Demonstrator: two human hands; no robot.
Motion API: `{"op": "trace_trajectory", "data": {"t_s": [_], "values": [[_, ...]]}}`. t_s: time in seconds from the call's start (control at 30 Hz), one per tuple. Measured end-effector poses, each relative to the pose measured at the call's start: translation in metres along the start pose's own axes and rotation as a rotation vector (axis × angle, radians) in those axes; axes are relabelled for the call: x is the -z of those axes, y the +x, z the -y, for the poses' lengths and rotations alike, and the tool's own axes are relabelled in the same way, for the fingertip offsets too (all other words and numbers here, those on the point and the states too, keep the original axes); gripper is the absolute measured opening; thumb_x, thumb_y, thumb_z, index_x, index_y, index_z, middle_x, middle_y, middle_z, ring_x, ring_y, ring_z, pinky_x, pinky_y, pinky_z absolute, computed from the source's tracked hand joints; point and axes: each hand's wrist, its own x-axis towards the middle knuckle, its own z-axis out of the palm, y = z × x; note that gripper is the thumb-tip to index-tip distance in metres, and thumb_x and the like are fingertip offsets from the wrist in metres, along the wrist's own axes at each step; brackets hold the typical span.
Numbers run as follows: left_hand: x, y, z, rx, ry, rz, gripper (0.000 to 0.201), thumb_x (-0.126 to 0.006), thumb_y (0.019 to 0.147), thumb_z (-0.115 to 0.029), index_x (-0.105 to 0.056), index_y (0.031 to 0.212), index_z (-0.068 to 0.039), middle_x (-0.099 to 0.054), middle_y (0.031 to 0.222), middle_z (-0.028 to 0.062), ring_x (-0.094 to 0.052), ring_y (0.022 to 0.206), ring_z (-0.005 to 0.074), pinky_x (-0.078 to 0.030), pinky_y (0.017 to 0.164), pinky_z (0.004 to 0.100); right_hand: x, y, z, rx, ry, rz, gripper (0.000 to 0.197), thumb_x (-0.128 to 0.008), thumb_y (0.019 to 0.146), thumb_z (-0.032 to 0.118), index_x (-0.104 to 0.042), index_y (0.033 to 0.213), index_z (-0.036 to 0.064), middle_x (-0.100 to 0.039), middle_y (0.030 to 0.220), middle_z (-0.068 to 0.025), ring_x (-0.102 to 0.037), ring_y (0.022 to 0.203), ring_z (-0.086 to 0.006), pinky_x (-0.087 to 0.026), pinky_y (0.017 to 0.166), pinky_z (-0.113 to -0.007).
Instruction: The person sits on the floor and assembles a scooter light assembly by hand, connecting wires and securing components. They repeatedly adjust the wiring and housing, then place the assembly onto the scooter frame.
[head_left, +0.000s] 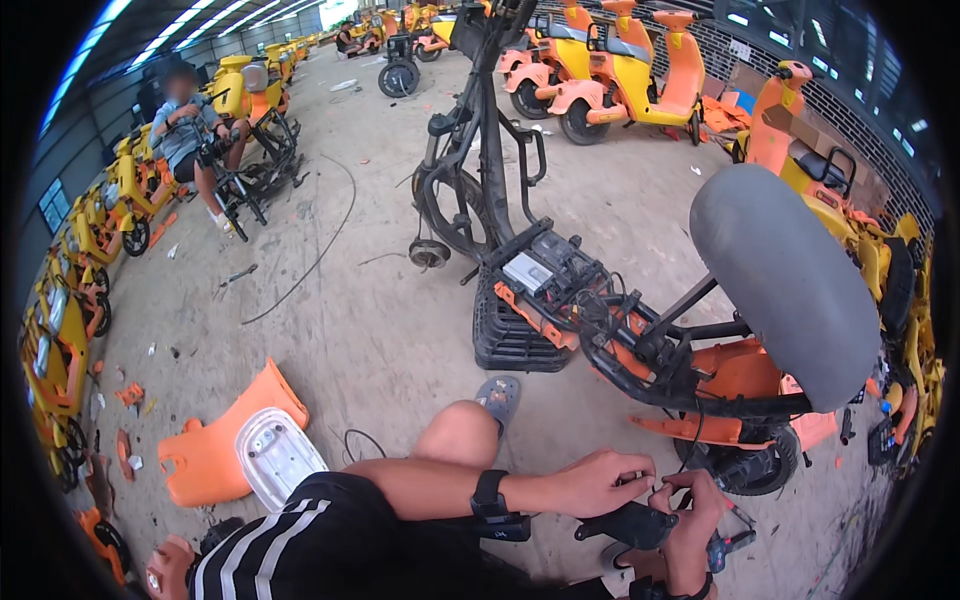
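My left hand [592,482], with a black band on its wrist, has its fingers closed in a pinch beside my right hand; what they pinch is too small to make out. My right hand [692,512] is closed on a flat black plastic piece [628,528] that lies under both hands. A thin black cable [690,452] hangs from the scooter just above my right fingers. The stripped scooter frame [700,408] stands right in front, with its grey seat [785,285] tipped up and wiring and a silver box [535,273] exposed on its floor section.
An orange body panel [225,450] and a white tray-like part [275,450] lie at left. Red-and-black tools [735,540] rest beside my right hand. Yellow-orange scooters [630,75] line both sides. Another person [190,130] sits at far left by a stripped scooter. A long cable [335,235] curves across the floor.
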Motion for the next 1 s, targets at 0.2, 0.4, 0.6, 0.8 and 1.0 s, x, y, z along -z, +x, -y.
{"op": "trace_trajectory", "data": {"t_s": [0.2,0.4,0.6,0.8,1.0], "values": [[0.005,-0.001,0.006,0.039,-0.073,-0.040,0.014,-0.056,0.099,-0.015,-0.058,0.097,-0.001,-0.044,0.054,0.0048,-0.036,0.050,0.0121,-0.032,0.048,0.0337,0.005,0.007,-0.008,-0.104,-0.027,-0.074,0.008,-0.066,0.072,0.000,-0.061,0.078,0.0014,-0.062,0.070,-0.0089,-0.061,0.058,-0.0216,-0.046,0.053,-0.030],[0.004,0.000,0.007,0.039,-0.141,-0.029,0.017,-0.054,0.102,-0.017,-0.058,0.096,-0.001,-0.043,0.054,0.0000,-0.034,0.051,0.0072,-0.028,0.047,0.0307,-0.002,-0.004,-0.019,-0.309,0.246,0.026,0.005,-0.060,0.084,0.001,-0.059,0.079,-0.0009,-0.065,0.068,-0.0096,-0.062,0.058,-0.0202,-0.047,0.055,-0.029],[0.003,-0.001,0.008,0.035,-0.136,-0.020,0.017,-0.055,0.101,-0.018,-0.060,0.099,-0.002,-0.043,0.053,-0.0001,-0.034,0.050,0.0071,-0.029,0.047,0.0306,-0.002,0.001,-0.008,-0.139,0.083,0.113,0.008,-0.069,0.079,0.000,-0.069,0.087,0.0004,-0.069,0.073,-0.0090,-0.065,0.059,-0.0162,-0.049,0.055,-0.027],[0.004,-0.001,0.006,0.072,-0.143,-0.002,0.016,-0.056,0.101,-0.018,-0.061,0.102,-0.003,-0.046,0.054,0.0004,-0.035,0.051,0.0071,-0.029,0.047,0.0303,-0.003,0.001,-0.009,-0.246,0.133,0.044,0.010,-0.071,0.079,0.001,-0.072,0.088,0.0021,-0.072,0.079,-0.0092,-0.065,0.059,-0.0155,-0.050,0.055,-0.027],[0.000,0.001,0.009,0.064,-0.130,-0.023,0.015,-0.055,0.101,-0.017,-0.061,0.103,-0.002,-0.047,0.056,-0.0008,-0.036,0.052,0.0054,-0.030,0.048,0.0285,0.006,-0.001,-0.014,-0.180,0.094,0.124,0.015,-0.074,0.081,0.003,-0.074,0.096,0.0018,-0.072,0.081,-0.0108,-0.065,0.061,-0.0160,-0.051,0.057,-0.027]]}}
